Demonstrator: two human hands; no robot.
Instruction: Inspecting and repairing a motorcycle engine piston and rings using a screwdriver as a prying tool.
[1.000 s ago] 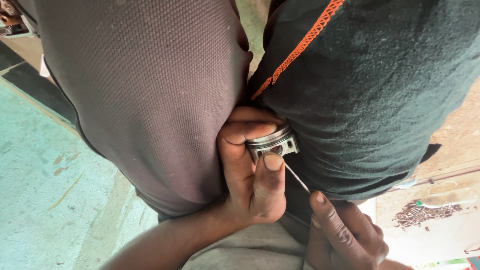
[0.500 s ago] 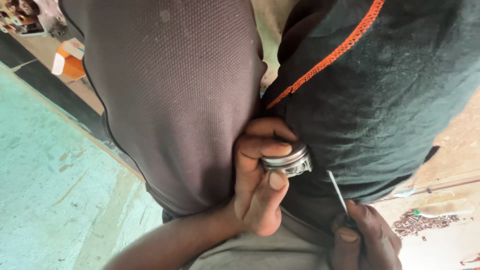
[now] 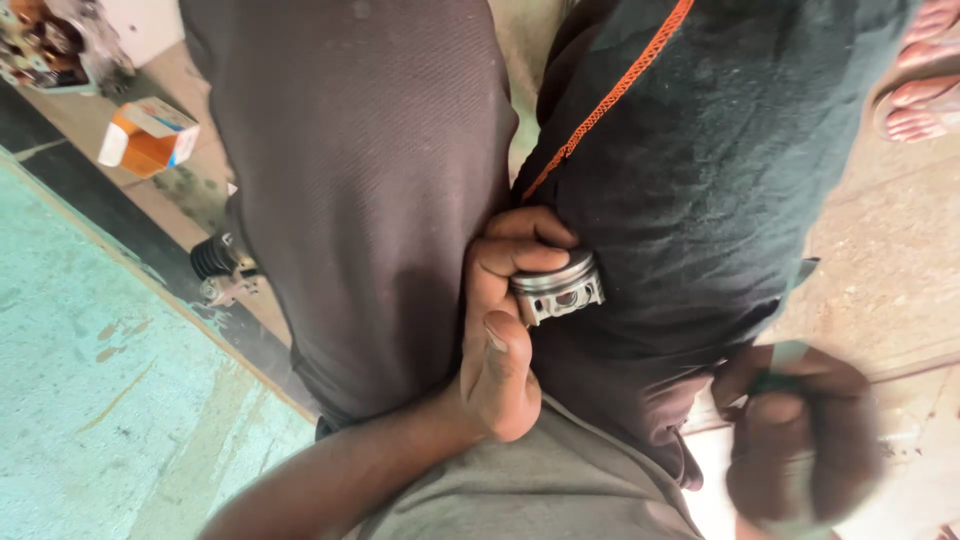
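Gripping a small metal piston (image 3: 558, 287) w/ fingers curled round its crown, the left hand (image 3: 497, 320) presses it between the person's thighs. Right hand (image 3: 800, 440) is blurred at lower right, closed-looking; can't tell what it holds. Orange box (image 3: 148, 137) lies on floor (image 3: 90, 400), upper left.

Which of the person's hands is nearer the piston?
Left. The left hand grips the piston against the thigh; the right hand, blurred, is apart at lower right.
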